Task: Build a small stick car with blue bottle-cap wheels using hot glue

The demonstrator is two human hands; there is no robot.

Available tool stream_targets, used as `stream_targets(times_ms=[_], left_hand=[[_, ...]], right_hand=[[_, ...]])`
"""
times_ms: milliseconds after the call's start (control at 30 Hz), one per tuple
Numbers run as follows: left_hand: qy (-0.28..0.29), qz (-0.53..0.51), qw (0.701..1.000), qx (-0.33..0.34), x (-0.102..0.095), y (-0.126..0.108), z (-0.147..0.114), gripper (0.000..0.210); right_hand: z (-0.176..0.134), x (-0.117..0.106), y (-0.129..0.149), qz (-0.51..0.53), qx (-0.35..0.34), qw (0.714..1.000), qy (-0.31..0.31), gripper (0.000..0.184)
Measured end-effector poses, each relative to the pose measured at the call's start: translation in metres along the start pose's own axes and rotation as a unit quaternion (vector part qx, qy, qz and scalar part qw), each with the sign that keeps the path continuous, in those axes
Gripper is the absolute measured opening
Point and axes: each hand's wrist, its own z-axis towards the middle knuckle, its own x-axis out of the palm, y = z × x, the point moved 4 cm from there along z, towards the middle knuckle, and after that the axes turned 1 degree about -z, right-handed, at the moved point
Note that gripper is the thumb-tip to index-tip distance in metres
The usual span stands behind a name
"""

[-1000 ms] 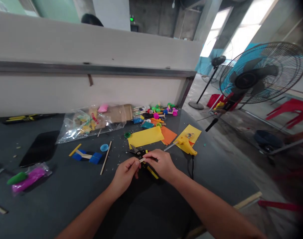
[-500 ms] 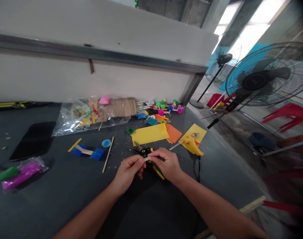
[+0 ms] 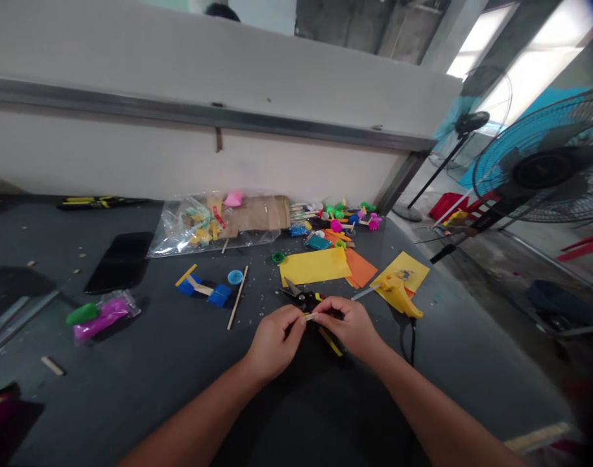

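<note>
Your view has swung left since the earlier frame, so everything on the dark grey tabletop sits farther right, while your two hands keep their place over the black-and-yellow snips with metal blades. You pinch a short, pale wooden stick piece between them: your left hand has thumb and fingers pressed together on its left end, your right hand on its right. Only its middle shows in the gap between your fingertips, just in front of the snips' pivot. Left of your hands lie a long, thin wooden stick and a blue-and-wood assembly with a yellow crossbar; a yellow plastic glue gun lies to the right.
</note>
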Motion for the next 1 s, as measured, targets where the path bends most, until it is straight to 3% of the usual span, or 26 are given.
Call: stream_targets(times_ms=[200, 467, 1000], left_hand=[[0.010, 0.042, 0.999, 0.031, 0.0014, -0.0013, -0.0018, 0.029], [0.001, 0.036, 0.999, 0.013, 0.0031, 0.0041, -0.0025, 0.026], [-0.002, 0.077, 0.996, 0.040, 0.0013, -0.0009, -0.0054, 0.030]], right_hand=[[-0.0014, -0.0005, 0.0004, -0.013, 0.011, 1.000, -0.002, 0.008], [-0.0025, -0.0015, 0.0031, -0.031, 0.013, 0.999, -0.001, 0.012], [-0.0065, 0.0046, 0.0086, -0.094, -0.033, 0.995, -0.012, 0.019]])
